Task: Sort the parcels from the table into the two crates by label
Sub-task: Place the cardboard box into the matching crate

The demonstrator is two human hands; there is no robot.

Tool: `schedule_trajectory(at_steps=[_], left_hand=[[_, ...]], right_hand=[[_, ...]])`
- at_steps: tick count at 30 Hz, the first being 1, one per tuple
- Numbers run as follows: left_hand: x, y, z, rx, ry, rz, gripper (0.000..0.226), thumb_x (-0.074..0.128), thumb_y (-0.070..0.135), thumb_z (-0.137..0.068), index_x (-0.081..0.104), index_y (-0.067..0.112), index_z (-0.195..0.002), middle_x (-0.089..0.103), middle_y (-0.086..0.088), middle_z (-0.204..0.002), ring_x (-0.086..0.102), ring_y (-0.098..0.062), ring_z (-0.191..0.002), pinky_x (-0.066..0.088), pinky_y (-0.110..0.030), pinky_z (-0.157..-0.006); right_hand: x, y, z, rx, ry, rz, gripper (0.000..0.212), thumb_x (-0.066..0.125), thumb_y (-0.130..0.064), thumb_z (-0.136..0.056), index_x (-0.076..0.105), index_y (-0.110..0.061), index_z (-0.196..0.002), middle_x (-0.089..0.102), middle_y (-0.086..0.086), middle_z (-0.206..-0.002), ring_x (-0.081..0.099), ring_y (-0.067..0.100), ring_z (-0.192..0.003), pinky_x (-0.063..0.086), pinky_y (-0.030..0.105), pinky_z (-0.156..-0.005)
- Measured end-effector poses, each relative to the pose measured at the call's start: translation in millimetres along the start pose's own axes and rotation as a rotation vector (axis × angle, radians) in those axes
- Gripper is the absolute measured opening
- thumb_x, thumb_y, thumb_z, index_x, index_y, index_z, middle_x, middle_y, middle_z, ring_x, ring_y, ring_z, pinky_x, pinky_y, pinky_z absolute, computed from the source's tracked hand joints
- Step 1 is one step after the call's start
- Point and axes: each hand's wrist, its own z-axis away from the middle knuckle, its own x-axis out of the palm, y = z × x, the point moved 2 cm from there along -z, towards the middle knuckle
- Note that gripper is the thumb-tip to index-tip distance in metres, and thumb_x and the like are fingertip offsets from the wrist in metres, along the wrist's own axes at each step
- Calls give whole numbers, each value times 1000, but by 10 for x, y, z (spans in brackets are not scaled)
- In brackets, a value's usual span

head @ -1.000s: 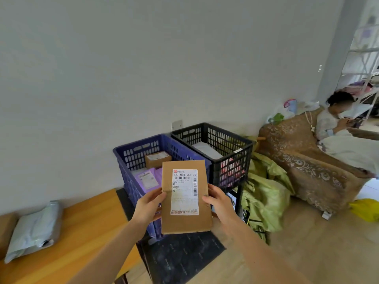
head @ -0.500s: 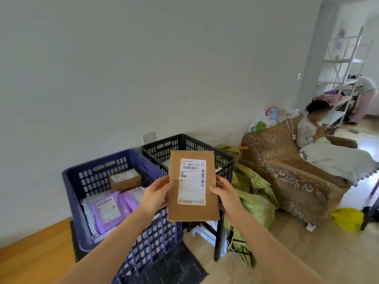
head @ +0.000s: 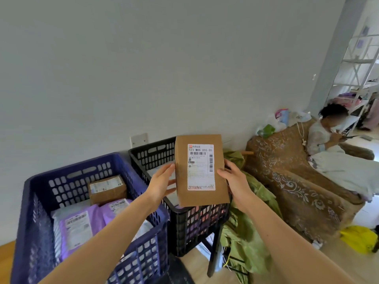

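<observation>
1. The left grip (head: 162, 184) and the right grip (head: 235, 181) are still holding the brown parcel (head: 200, 171) by its long side edges, fingers curled round it.
2. The parcel is standing upright with its white label facing the camera, as before.
3. A second ago it was hanging before the gap between the two crates; now it is hovering over the right half of the black crate (head: 196, 222), above that crate's front rim.
4. The blue crate (head: 41, 181) is showing larger and nearer, with a small cardboard box (head: 107, 189) and purple mailers (head: 80, 226) lying inside.
5. The counter (head: 7, 249) is now showing only as a sliver at the frame's lower left.
6. A seated person (head: 324, 136) is still sitting in the armchair (head: 297, 181) on the right.
</observation>
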Motion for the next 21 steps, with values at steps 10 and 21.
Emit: schedule_trajectory(at_steps=[10, 21], left_hand=[[441, -171, -862, 4, 159, -33, 45, 60, 26, -94, 48, 22, -137, 58, 3, -130, 58, -19, -114, 48, -39, -97], [704, -644, -1458, -227, 431, -81, 46, 66, 22, -90, 51, 22, -134, 60, 2, -127, 62, -23, -106, 52, -43, -92]], right_hand=[[-244, 149, -1284, 1, -169, 112, 38, 57, -16, -95, 53, -27, -131, 67, -4, -110, 64, 14, -100, 51, 31, -79], [-311, 670, -2293, 107, -493, 421, 44, 51, -22, -99, 41, -17, -141, 56, 5, -130, 55, 16, -107, 45, 26, -80]])
